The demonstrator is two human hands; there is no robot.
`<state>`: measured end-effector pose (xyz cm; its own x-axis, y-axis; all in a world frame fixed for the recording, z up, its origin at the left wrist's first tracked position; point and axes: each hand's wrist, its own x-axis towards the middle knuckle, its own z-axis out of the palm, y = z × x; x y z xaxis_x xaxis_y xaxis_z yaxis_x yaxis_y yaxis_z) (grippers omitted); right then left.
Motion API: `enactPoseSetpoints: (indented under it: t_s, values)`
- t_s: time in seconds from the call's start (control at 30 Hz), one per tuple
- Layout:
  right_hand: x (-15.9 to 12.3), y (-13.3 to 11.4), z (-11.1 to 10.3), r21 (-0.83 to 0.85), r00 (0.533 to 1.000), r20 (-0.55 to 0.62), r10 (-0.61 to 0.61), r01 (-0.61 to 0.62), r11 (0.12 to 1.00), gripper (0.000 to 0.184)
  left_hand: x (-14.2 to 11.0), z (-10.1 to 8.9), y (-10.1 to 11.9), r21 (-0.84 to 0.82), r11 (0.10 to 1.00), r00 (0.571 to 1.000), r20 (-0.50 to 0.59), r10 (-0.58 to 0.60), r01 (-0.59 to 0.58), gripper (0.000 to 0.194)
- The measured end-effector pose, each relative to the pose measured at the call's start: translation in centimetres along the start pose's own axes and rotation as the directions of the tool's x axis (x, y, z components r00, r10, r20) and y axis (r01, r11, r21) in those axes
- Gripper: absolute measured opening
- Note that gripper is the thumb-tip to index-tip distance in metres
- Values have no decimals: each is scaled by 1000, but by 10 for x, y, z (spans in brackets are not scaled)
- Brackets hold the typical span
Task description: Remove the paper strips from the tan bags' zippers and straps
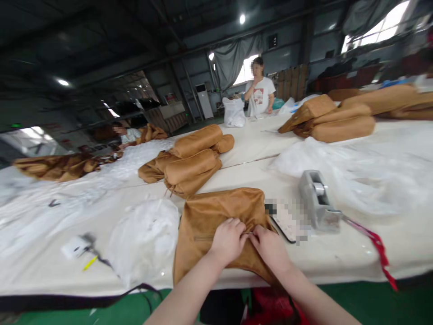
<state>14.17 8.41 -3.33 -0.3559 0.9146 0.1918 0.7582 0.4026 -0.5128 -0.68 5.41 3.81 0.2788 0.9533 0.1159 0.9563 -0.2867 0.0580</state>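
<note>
Fingers of the left hand (227, 240) and right hand (270, 246) are pinched together on the zipper seam of a tan suede-like fabric cushion cover (216, 216) lying at the near edge of the white padded table (338, 257), the zip apparently only partly closed, while finished stuffed tan cushions (192, 160) are piled toward the table's middle.

Dim hall, window glare, wide-angle edge distortion.

Matt, suede-like tan cloth cover (216, 216)
</note>
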Motion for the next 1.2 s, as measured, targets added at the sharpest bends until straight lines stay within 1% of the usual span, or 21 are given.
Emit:
enactPoseSetpoints:
  t_s: [0.1,0.17,0.3,0.4,0.6,0.67,0.77,0.87,0.97,1.03,1.1,1.13,1.2]
  values:
    - [-5,8,7,16,994,-16,-111,111,994,14,3,7,-4,-9,999,999,-13,-52,52,8]
    - [-8,12,12,14,988,-34,-148,149,989,11,4,14,-5,9,997,996,-32,-80,81,12]
    - [-13,13,18,11,983,-88,-160,162,987,8,3,24,2,79,992,993,-69,-91,96,13]
    - [-14,11,20,10,980,-100,-174,176,984,9,2,28,8,145,985,994,-76,-81,91,11]
    - [-15,5,13,16,981,-98,-166,168,986,7,0,34,12,209,975,993,-101,-58,78,9]
    - [-15,2,10,15,984,-84,-160,162,987,8,2,34,11,229,968,990,-115,-82,106,11]
    - [-15,-1,8,15,984,-76,-160,162,987,9,9,36,5,238,954,976,-163,-144,181,15]
    - [-15,-2,8,6,984,-89,-158,159,987,10,16,39,3,215,954,966,-200,-167,210,19]
    - [-16,-2,9,-1,985,-88,-147,148,989,10,14,36,3,153,967,963,-208,-171,205,28]
    - [-16,-2,8,18,985,-90,-149,151,988,9,4,29,0,79,982,968,-202,-151,170,36]
    - [-18,-2,5,64,981,-112,-160,168,984,9,-12,21,-8,41,990,970,-210,-121,133,52]
    - [-18,-3,3,93,976,-134,-169,182,979,8,-21,18,-14,45,989,967,-222,-125,138,64]
    - [-17,-6,0,133,960,-191,-206,233,963,8,-36,16,-29,59,975,950,-244,-195,216,86]
